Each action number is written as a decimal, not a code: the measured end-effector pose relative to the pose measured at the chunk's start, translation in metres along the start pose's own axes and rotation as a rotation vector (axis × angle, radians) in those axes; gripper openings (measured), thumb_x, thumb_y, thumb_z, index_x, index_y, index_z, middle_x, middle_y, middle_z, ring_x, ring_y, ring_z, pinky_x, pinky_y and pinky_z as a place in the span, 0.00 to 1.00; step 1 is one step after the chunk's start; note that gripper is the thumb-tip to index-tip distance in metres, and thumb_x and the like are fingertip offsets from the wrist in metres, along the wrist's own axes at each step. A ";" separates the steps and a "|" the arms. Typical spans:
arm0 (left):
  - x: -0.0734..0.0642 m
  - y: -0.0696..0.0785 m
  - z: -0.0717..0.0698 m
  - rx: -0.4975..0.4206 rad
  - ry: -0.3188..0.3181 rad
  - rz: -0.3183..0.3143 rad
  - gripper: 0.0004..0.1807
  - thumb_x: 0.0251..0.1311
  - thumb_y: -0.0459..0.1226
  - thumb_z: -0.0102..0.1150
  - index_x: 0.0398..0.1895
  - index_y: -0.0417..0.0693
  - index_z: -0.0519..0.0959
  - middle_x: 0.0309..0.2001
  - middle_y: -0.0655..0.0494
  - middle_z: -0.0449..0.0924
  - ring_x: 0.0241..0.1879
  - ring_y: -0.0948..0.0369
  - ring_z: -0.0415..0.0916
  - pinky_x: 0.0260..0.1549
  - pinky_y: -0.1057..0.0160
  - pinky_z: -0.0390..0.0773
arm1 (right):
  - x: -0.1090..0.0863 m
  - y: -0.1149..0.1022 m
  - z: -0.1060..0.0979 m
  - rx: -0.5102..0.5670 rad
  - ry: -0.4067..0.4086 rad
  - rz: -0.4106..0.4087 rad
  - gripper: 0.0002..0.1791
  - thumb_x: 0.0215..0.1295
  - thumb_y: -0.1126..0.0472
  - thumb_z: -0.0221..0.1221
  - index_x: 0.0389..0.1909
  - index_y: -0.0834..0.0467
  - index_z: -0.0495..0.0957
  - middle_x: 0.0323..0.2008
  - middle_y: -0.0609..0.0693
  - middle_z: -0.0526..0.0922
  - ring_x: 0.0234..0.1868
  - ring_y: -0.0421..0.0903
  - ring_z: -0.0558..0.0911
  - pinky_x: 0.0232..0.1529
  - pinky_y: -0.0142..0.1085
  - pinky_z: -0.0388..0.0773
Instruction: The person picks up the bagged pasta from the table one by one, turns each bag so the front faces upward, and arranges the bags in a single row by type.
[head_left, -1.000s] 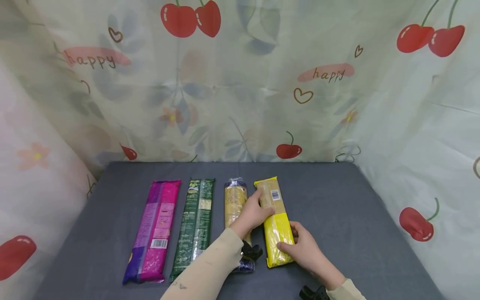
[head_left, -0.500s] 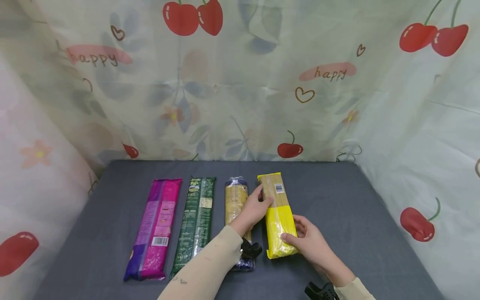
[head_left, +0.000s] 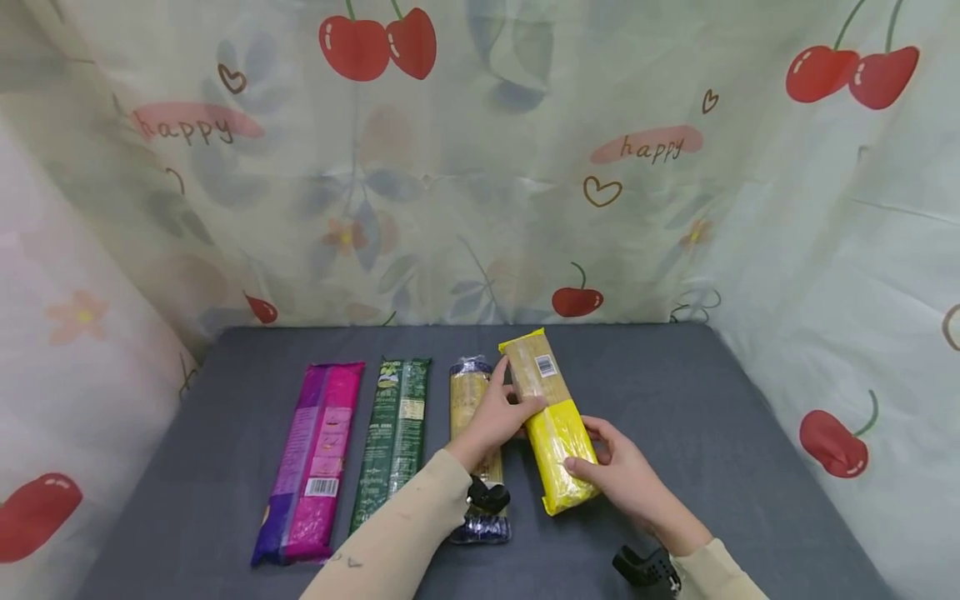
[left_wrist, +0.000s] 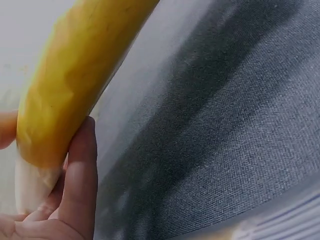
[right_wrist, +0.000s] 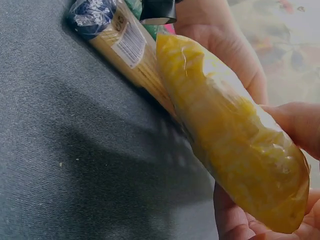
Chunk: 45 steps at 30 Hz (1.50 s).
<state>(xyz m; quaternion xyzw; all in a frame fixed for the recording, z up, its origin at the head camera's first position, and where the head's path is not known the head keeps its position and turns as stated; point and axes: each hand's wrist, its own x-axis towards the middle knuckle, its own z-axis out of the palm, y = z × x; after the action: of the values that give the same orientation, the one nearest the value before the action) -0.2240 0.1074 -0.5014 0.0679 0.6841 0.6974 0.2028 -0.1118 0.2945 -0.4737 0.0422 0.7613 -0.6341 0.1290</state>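
Observation:
A yellow packet of spaghetti [head_left: 558, 446] with a see-through tan upper part and a barcode is held by both hands, tilted, off the grey cloth. My left hand [head_left: 497, 423] pinches its upper left edge, thumb on the front. My right hand [head_left: 626, 482] grips the lower right edge, its thumb across the yellow face. In the left wrist view the packet [left_wrist: 70, 90] sits between thumb and fingers [left_wrist: 82, 175], its shadow on the cloth. The right wrist view shows the packet's yellow end [right_wrist: 235, 145] close up.
Left of the held packet lies a clear spaghetti packet with blue ends [head_left: 468, 400], partly behind the left forearm. Further left are a green packet [head_left: 390, 442] and a pink and purple packet [head_left: 318, 458]. Patterned curtains [head_left: 480, 208] surround the grey table [head_left: 675, 400].
The yellow packet has risen off the table, and its top has swung to the left over the last half second. Both hands keep their hold and moved with it.

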 end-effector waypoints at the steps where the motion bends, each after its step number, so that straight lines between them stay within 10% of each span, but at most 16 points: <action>1: 0.000 0.000 -0.001 -0.019 -0.007 -0.006 0.55 0.55 0.48 0.70 0.77 0.69 0.40 0.52 0.49 0.73 0.36 0.54 0.81 0.28 0.56 0.82 | 0.001 0.000 -0.001 0.002 -0.011 -0.005 0.40 0.60 0.57 0.68 0.69 0.56 0.58 0.57 0.61 0.68 0.46 0.56 0.81 0.41 0.47 0.81; 20: -0.006 0.008 0.006 -0.012 0.045 0.004 0.50 0.61 0.45 0.65 0.77 0.66 0.42 0.55 0.45 0.70 0.41 0.55 0.79 0.38 0.57 0.81 | 0.001 -0.006 0.003 -0.015 0.028 -0.004 0.39 0.60 0.59 0.67 0.70 0.55 0.58 0.53 0.62 0.77 0.46 0.54 0.82 0.40 0.47 0.81; 31: -0.012 0.028 0.014 0.041 0.019 0.080 0.40 0.64 0.54 0.58 0.75 0.59 0.53 0.46 0.45 0.74 0.39 0.55 0.79 0.39 0.50 0.81 | -0.009 -0.028 0.023 -0.646 0.337 -0.172 0.35 0.58 0.61 0.66 0.68 0.51 0.67 0.51 0.50 0.79 0.40 0.46 0.79 0.35 0.40 0.78; 40: -0.013 0.034 0.013 -0.109 -0.007 0.005 0.34 0.65 0.53 0.58 0.61 0.35 0.68 0.43 0.44 0.79 0.39 0.53 0.83 0.39 0.54 0.82 | -0.015 -0.025 0.033 -1.198 0.494 -0.665 0.35 0.43 0.72 0.70 0.58 0.57 0.78 0.40 0.53 0.81 0.39 0.51 0.79 0.35 0.43 0.80; 45: -0.012 0.031 0.010 -0.141 0.012 -0.063 0.30 0.62 0.52 0.61 0.53 0.34 0.72 0.40 0.44 0.81 0.34 0.53 0.84 0.36 0.56 0.83 | -0.014 -0.016 0.040 -1.365 0.503 -0.808 0.34 0.41 0.74 0.71 0.55 0.58 0.80 0.40 0.59 0.81 0.36 0.55 0.78 0.33 0.43 0.81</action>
<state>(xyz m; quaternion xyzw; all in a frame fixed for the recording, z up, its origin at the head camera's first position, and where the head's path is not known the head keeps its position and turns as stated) -0.2152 0.1130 -0.4682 0.0279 0.6363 0.7374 0.2250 -0.0965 0.2539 -0.4619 -0.1812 0.9412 -0.0023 -0.2852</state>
